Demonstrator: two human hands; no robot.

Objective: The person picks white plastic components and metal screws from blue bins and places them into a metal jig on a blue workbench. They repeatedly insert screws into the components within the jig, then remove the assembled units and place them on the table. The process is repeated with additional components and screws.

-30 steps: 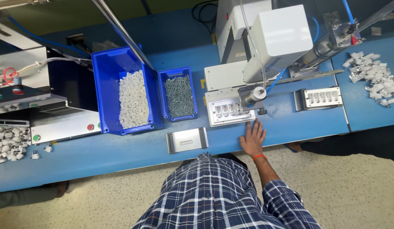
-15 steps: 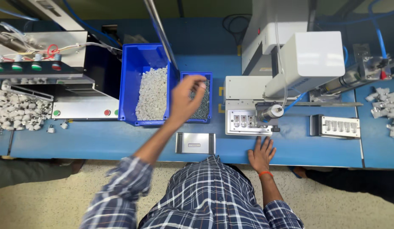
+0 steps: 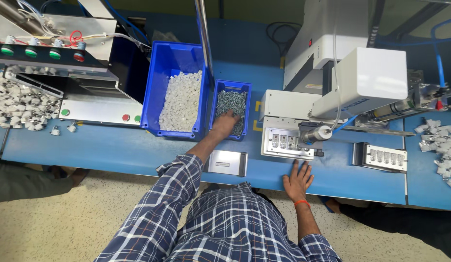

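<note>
Down goes the left hand (image 3: 224,123) since a moment ago, from above the bins into the small bin (image 3: 231,109), fingers together, buried among the screws (image 3: 231,101); whether they grip any, I cannot tell. That bin sits mid-bench, the big bin (image 3: 176,92) of white parts (image 3: 181,102) touching it at nine o'clock. Right hand (image 3: 298,178) lies flat at the bench (image 3: 114,150) edge, fingers spread, fixture (image 3: 288,143) just at twelve o'clock.

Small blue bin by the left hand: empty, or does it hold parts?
Not empty. The small blue bin holds a layer of grey screws, and the left hand rests in them.
</note>
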